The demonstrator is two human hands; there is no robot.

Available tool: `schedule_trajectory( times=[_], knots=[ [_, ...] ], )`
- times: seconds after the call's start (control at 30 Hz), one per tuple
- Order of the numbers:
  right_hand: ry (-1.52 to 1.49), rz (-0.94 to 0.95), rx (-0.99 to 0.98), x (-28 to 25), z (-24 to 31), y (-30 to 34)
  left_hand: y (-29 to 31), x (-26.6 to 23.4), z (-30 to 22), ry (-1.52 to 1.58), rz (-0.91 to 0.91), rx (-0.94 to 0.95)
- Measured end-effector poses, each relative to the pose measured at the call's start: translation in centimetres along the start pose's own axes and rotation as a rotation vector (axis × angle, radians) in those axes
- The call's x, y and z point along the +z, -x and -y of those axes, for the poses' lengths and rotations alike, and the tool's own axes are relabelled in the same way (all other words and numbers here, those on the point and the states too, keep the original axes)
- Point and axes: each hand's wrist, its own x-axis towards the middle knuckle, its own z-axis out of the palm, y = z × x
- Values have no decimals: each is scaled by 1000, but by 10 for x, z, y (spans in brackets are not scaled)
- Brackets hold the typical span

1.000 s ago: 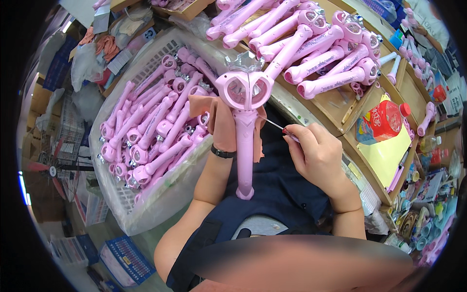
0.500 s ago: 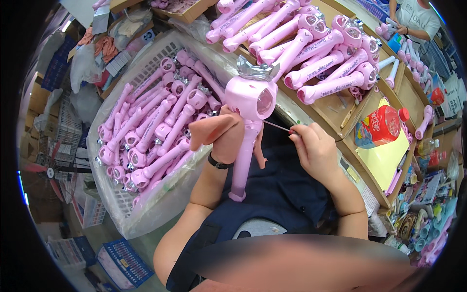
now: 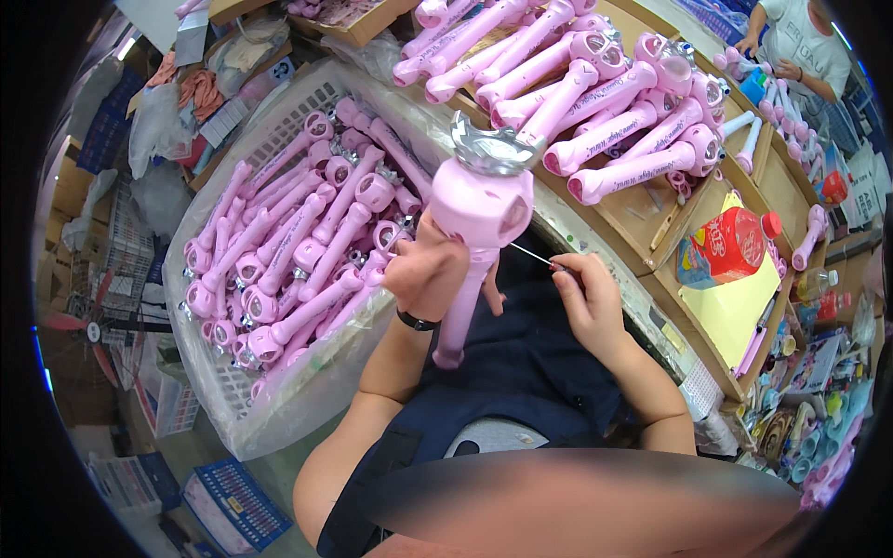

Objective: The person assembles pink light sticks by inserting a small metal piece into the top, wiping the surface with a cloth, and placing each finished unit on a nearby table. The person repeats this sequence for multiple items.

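My left hand (image 3: 433,277) is closed around the neck of a pink toy wand (image 3: 479,209), just below its round head. A silver crown (image 3: 498,149) tops the head, and the handle hangs down in front of my dark apron. In my right hand (image 3: 595,302) is a thin screwdriver (image 3: 535,255), pinched near its dark and red end. Its metal shaft points left at the underside of the wand's head. Whether its tip touches the wand is hidden.
A lined white basket (image 3: 237,423) of similar wands stands at the left. More wands (image 3: 619,121) lie across the wooden bench trays (image 3: 674,270). On the bench are a red bottle (image 3: 730,244) and yellow paper (image 3: 735,312). A co-worker (image 3: 805,46) is at the far right.
The wand's head has tilted and turned, showing more of the crown and less of its round window. My right hand has shifted slightly left and down with the screwdriver.
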Motion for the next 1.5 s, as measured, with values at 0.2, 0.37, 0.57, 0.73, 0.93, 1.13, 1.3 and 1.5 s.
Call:
schedule_trajectory(
  times=[0.2,0.37,0.57,0.73,0.93,1.13,1.3,1.5],
  knots=[
    [231,-106,-236,3,-2,2,8,4,12,-66,-4,250],
    [143,-33,-35,3,0,9,11,5,2,-209,80,277],
    [169,28,-74,-2,-7,15,20,-3,10,-186,258,38],
    [-302,152,320,1,-16,24,33,-11,47,-753,146,439],
    [-912,450,1065,-8,-30,30,39,-7,18,-987,181,343],
    [302,155,246,-6,-12,24,-1,-6,-28,-136,182,-214],
    [178,-42,-8,-8,21,13,-26,-2,-8,757,88,131],
    [236,-168,-251,5,32,-5,-27,5,-14,791,265,98]
  ],
)
